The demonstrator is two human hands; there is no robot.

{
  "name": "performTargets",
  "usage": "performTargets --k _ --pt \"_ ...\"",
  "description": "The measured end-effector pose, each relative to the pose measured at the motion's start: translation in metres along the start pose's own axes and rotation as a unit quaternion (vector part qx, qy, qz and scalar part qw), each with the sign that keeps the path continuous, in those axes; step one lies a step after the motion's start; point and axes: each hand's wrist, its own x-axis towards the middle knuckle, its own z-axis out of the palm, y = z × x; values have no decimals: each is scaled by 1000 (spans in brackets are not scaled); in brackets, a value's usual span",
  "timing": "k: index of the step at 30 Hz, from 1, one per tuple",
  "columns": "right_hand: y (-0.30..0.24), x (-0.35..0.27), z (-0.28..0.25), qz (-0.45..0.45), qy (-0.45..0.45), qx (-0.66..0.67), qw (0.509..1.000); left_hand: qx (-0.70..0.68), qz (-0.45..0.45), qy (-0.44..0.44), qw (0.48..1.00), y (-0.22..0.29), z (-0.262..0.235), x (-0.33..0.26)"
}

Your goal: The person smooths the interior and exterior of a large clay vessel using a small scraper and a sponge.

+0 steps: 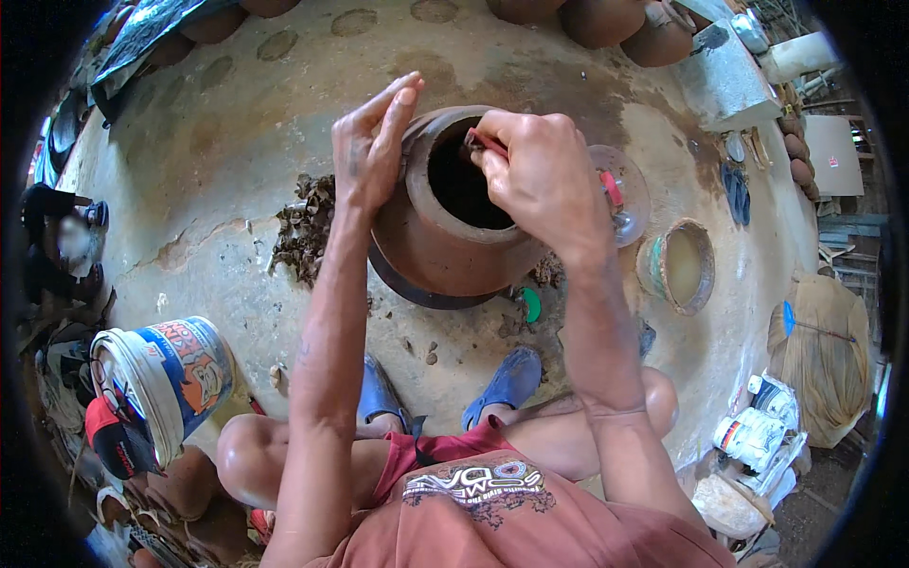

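Note:
A round brown clay pot (445,254) with a wide mouth and dark inside stands on a dark base between my feet. My right hand (547,180) is closed around a small red-handled tool (490,143) at the pot's mouth. The working end of the tool is partly hidden, so its exact kind is unclear. At the pot's left side my left hand (372,150) is raised with its fingers stretched out, holding nothing. I cannot tell whether it touches the wall. Dark clay scraps (305,227) lie in a heap to the left of the pot.
Right of the pot are a clear round dish (636,204) holding a red item and a bucket (684,267) of cloudy water. A green round piece (531,305) lies in front. A large white bucket (175,374) stands at left, a concrete block (727,78) at far right.

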Motion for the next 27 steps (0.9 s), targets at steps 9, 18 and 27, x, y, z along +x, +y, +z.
performTargets --k 9,18,27 --pt "-15 1 26 107 94 17 990 101 -17 39 994 25 7 -74" --pt "-13 2 35 21 61 42 997 88 -2 -2 996 21 7 -61" --pt "-2 2 28 -96 24 39 994 63 12 -59 996 13 5 -41"
